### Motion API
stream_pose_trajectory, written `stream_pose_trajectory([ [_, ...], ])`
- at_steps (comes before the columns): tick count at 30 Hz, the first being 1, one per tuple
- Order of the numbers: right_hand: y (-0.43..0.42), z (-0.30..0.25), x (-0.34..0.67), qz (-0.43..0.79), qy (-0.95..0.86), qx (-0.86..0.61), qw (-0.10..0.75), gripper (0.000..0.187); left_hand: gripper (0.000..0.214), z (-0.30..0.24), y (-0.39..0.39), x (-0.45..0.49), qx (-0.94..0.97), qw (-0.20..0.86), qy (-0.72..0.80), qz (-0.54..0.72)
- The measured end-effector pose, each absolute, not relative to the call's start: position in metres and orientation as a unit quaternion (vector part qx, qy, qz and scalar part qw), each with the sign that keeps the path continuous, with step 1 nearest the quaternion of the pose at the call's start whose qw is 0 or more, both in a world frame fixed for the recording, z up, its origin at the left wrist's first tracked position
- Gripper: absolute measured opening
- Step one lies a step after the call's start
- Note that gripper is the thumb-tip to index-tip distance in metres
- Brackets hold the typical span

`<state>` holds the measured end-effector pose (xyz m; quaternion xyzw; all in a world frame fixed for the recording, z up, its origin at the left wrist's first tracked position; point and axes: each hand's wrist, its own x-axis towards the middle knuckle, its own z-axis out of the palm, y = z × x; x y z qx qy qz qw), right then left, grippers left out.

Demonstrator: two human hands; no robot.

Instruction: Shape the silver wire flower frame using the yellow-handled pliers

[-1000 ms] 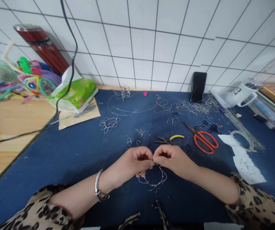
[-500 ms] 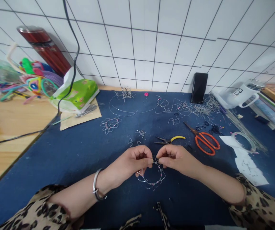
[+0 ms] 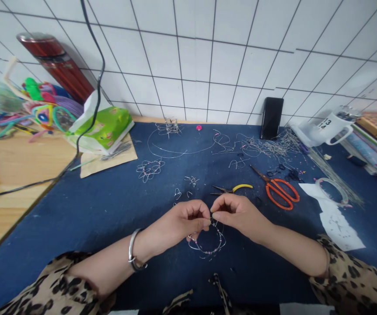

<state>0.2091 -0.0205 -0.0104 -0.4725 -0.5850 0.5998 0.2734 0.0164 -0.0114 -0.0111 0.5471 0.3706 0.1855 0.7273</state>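
A ring of thin silver wire with small pink beads [image 3: 210, 252] hangs below my fingertips, its loops bent like petals. My left hand [image 3: 188, 221] pinches the upper left of this beaded ring between thumb and forefinger. Close against it, my right hand [image 3: 237, 216] is also closed in a pinch at the top of the ring, on what looks like a wire end; the exact bit is too small to make out. Just beyond the hands lie pliers with a yellow handle [image 3: 242, 187] and short bent wire pieces [image 3: 178, 193].
Orange-handled scissors [image 3: 282, 192] lie to the right, near white paper [image 3: 341, 225]. A similar beaded wire ring [image 3: 150, 169] rests at left. Tangled wire [image 3: 267, 146], a phone [image 3: 272, 118] and a mug [image 3: 331, 128] stand behind. A black cable [image 3: 99, 78] crosses the left side.
My right hand has shifted slightly up and left, closer to my left hand's fingertips. My left hand keeps its pinch on the ring. The whole view has moved a little.
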Motion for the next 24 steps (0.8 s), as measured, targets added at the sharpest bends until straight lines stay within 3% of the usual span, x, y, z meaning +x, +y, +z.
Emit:
stream_pose_trajectory([
  [24, -0.0211, -0.0071, 0.2138, 0.658, -0.53, -0.48, 0.235, 0.024, 0.009, -0.0153, -0.012, 0.0154, 0.503, 0.753, 0.343, 0.248],
])
